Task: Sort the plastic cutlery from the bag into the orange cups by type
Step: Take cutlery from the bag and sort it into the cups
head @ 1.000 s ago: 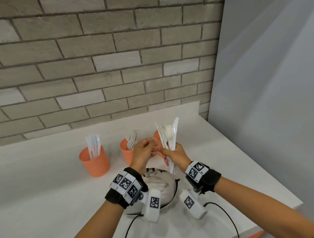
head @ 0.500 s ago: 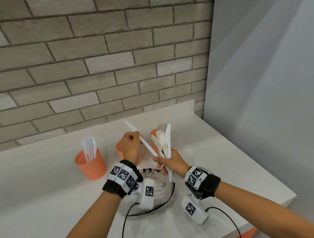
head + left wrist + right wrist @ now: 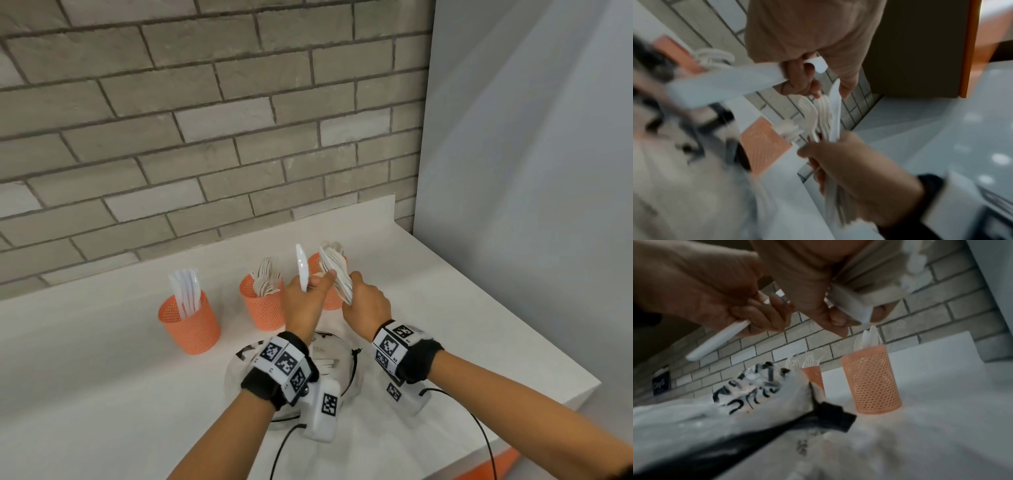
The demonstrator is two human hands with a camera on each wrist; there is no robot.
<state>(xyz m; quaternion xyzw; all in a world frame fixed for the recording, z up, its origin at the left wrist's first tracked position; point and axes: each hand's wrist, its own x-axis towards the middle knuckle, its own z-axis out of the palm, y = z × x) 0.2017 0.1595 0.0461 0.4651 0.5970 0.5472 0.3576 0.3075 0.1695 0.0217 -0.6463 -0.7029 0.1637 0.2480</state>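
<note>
Three orange mesh cups stand in a row: the left cup (image 3: 189,322) holds knives, the middle cup (image 3: 263,303) forks, and the right cup (image 3: 324,270), with spoons, is partly hidden behind my hands. My left hand (image 3: 308,294) grips one white knife (image 3: 302,267) upright. Close beside it, my right hand (image 3: 363,301) grips a bundle of mixed cutlery (image 3: 337,274). The left wrist view shows forks and a knife in that bundle (image 3: 824,116). The clear bag (image 3: 337,363) lies below my wrists.
A brick wall (image 3: 205,137) runs behind the cups and a grey panel (image 3: 513,205) closes the right side. The white counter (image 3: 85,394) ends at an edge to the right and front. Cables trail from both wrist cameras over the counter.
My left hand drew one knife out of the bundle, swung it left, and now holds it upright close to the bundle again. The right hand kept its bundle.
</note>
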